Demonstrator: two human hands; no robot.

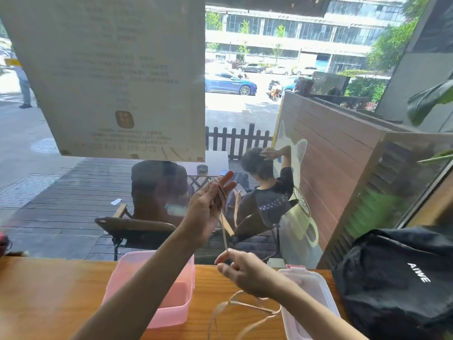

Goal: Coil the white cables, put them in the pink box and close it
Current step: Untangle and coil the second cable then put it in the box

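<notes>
My left hand (208, 207) is raised above the counter, palm up, fingers straight, with several turns of the white cable (221, 200) wound around it. A taut strand runs down from it to my right hand (241, 271), which pinches the cable between thumb and fingers. The cable's loose end (245, 312) trails in blurred loops over the wooden counter. The pink box (171, 312) stands open under my left forearm. Its clear lid (308, 298) lies to the right, beneath my right forearm.
A black bag (402, 280) sits on the wooden counter (49, 295) at the right. A window lies just behind the counter, with a paper notice (110, 77) stuck to it. A person sits outside on the deck.
</notes>
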